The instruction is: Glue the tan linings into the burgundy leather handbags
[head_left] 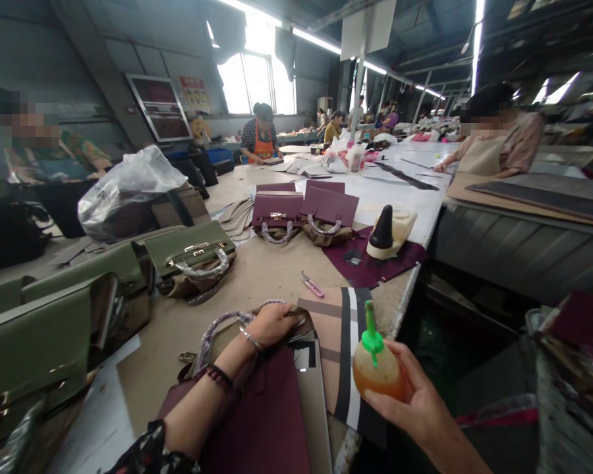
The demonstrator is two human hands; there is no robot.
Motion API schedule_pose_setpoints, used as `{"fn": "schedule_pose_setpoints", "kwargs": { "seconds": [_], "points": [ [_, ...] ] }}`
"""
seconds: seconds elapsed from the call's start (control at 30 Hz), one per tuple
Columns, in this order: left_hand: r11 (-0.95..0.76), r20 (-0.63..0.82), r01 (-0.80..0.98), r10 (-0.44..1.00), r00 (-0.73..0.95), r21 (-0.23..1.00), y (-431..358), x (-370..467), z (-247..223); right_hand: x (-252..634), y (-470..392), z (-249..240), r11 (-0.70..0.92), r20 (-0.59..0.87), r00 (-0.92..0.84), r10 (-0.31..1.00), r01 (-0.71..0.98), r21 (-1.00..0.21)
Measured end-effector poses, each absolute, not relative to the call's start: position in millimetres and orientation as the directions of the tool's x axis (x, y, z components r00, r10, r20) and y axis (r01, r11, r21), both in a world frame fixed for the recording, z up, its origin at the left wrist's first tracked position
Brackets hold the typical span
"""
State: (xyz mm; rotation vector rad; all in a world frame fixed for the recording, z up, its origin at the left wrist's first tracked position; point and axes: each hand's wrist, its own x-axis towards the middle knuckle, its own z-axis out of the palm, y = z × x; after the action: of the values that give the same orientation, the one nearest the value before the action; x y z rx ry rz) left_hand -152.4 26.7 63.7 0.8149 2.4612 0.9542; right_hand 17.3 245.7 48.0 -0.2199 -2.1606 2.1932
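Observation:
My right hand (408, 388) is wrapped round a squeeze bottle (381, 374) of amber liquid, its green nozzle pointing up. The bottle is held above a striped brown, black and white sheet (326, 329) at the table's edge. My left hand (275, 322) grips the edge of a burgundy handbag (257, 415) that lies on the table in front of me. Its plastic-wrapped handle (212, 336) curves up beside my left wrist. What my left fingertips pinch is partly hidden by the hand.
Green handbags (188, 250) stand at the left, and burgundy handbags (279, 210) farther back. Pink thread snips (311, 284) lie mid-table. A black cone (382, 227) stands on burgundy material (346, 260). Co-workers sit around; a grey bin (504, 243) is at right.

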Motion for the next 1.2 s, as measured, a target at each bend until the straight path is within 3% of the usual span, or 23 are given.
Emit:
{"fn": "schedule_pose_setpoints", "kwargs": {
  "seconds": [0.17,0.23,0.4,0.57,0.73,0.87,1.0,1.2],
  "points": [
    [0.568,-0.176,0.389,0.699,-0.693,0.725,46,-163,67,22,261,66,-0.214,-0.242,-0.958,0.153,0.206,-0.955],
    [0.565,-0.188,0.411,0.722,-0.666,0.716,57,-166,68,21,268,71,-0.216,-0.257,-0.953,0.16,0.22,-0.951],
    [0.56,-0.215,0.446,0.759,-0.615,0.698,69,-175,63,16,288,70,0.082,-0.145,-0.97,0.196,0.164,-0.983],
    [0.529,-0.242,0.429,0.791,-0.562,0.732,65,-183,56,11,313,60,0.395,-0.069,-0.974,0.215,0.151,-0.906],
    [0.52,-0.279,0.397,0.805,-0.524,0.756,67,-187,57,3,329,60,0.571,-0.099,-0.993,0.069,0.121,-0.812],
    [0.555,-0.342,0.366,0.792,-0.505,0.747,70,-191,59,-5,333,59,0.748,0.101,-0.995,-0.021,-0.082,-0.659],
    [0.602,-0.409,0.332,0.767,-0.495,0.726,72,-196,59,-13,330,57,0.813,0.358,-0.923,-0.141,-0.314,-0.49],
    [0.64,-0.467,0.303,0.743,-0.48,0.706,76,-200,60,-26,323,61,0.814,0.442,-0.869,-0.225,-0.416,-0.405]
  ]
}}
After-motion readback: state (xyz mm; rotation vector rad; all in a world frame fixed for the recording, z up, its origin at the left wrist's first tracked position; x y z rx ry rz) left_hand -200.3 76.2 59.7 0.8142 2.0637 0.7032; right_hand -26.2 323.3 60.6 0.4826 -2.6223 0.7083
